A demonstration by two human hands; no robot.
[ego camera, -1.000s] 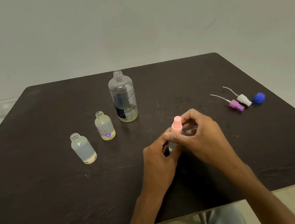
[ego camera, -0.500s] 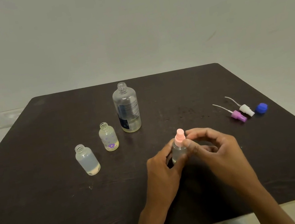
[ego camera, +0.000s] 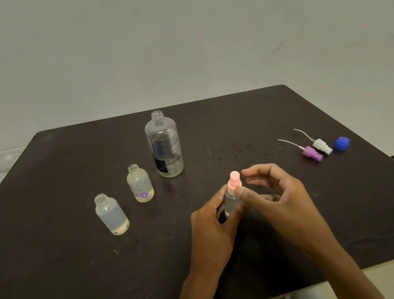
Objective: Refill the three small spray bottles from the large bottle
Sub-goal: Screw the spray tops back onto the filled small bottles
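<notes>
I held the third small bottle point(ego camera: 231, 202) upright on the dark table point(ego camera: 57, 290), near its front middle, with my left hand point(ego camera: 213, 227) closed around the clear body so that it could not turn or tip. My right hand point(ego camera: 275, 195) was beside the pink spray head point(ego camera: 234, 181): the thumb touched the collar of the head, but the other fingers point(ego camera: 256, 169) were spread and curled loosely, so this hand gripped nothing firmly. I judged that this was the moment between two twists, either to unscrew the head or to tighten it; from the picture alone I could not tell which. The two other small bottles, the plain one point(ego camera: 111, 214) and the flowered one point(ego camera: 140, 183), stood open on the left, each with only a little liquid at the bottom, so they probably waited for refilling. The large bottle point(ego camera: 163, 144) stood behind them, also open and nearly empty, close enough for pouring. The purple spray head point(ego camera: 312, 153), the white spray head point(ego camera: 321, 146) and the blue cap point(ego camera: 341, 143) lay together at the right, well apart from the bottles, I think to keep them out of the way of spills.
</notes>
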